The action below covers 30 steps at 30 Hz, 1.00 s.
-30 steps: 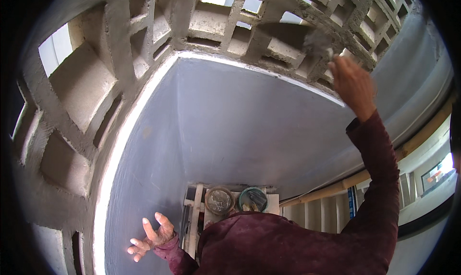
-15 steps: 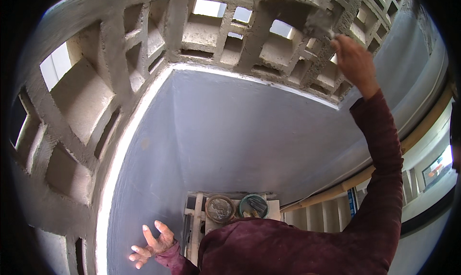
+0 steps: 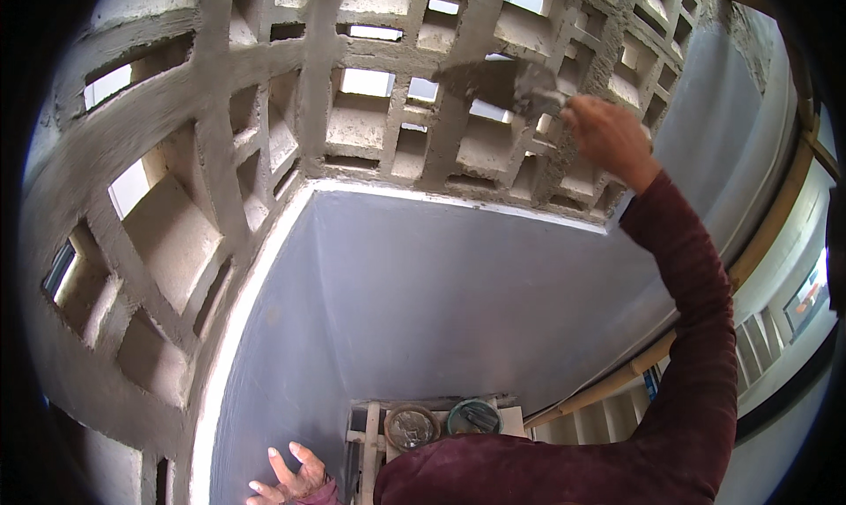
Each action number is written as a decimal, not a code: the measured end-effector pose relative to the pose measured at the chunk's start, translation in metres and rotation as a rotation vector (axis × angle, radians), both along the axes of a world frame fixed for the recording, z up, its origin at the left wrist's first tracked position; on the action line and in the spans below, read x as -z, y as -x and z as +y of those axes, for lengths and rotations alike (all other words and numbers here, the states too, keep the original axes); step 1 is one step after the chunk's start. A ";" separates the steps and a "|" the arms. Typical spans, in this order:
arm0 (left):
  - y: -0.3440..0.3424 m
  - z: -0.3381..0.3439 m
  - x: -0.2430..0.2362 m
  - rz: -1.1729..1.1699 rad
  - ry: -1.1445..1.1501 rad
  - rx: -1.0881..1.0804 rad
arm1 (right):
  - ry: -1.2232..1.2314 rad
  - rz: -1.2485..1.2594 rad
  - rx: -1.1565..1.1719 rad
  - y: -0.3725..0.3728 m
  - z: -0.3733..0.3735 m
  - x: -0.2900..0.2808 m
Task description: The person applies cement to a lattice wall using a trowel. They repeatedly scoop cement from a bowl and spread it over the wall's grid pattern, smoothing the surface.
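Note:
My right hand [image 3: 611, 139] is raised and closed around the handle of a trowel [image 3: 495, 80]. The dark trowel blade points left across the openings of a cement lattice wall [image 3: 441, 148]. A grey, wet-looking smear, probably mortar, covers the blade near the handle. Whether the blade touches the wall I cannot tell. Low on the left, my left hand [image 3: 295, 479] is empty, its fingers spread, near the smooth grey wall [image 3: 273, 390]; its lower part is cut off by the frame's edge.
Below me, a brown-rimmed bucket [image 3: 411, 427] with grey contents and a green bucket [image 3: 474, 417] with tools stand on a wooden platform [image 3: 371, 452]. A bamboo pole [image 3: 617, 380] slopes up along the right. A white ledge [image 3: 423, 193] edges the lattice.
The view has tilted upward, showing more lattice. My right hand and the trowel have shifted left along the wall. My left hand sits lower in the picture, its fingers still spread.

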State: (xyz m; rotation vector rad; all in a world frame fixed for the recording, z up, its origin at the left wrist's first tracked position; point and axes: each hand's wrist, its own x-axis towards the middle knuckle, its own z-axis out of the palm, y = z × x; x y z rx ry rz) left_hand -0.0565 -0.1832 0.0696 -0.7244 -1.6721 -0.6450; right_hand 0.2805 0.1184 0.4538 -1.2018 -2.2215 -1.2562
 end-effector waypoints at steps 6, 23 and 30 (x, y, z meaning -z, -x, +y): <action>-0.004 -0.008 0.012 -0.129 0.088 -0.064 | -0.187 0.046 -0.084 -0.016 0.000 -0.086; -0.002 0.001 0.008 -0.065 -0.001 -0.137 | -0.157 0.005 -0.054 -0.004 0.017 -0.126; -0.002 -0.002 0.010 -0.140 0.008 -0.127 | -0.455 0.037 -0.216 -0.035 0.043 -0.237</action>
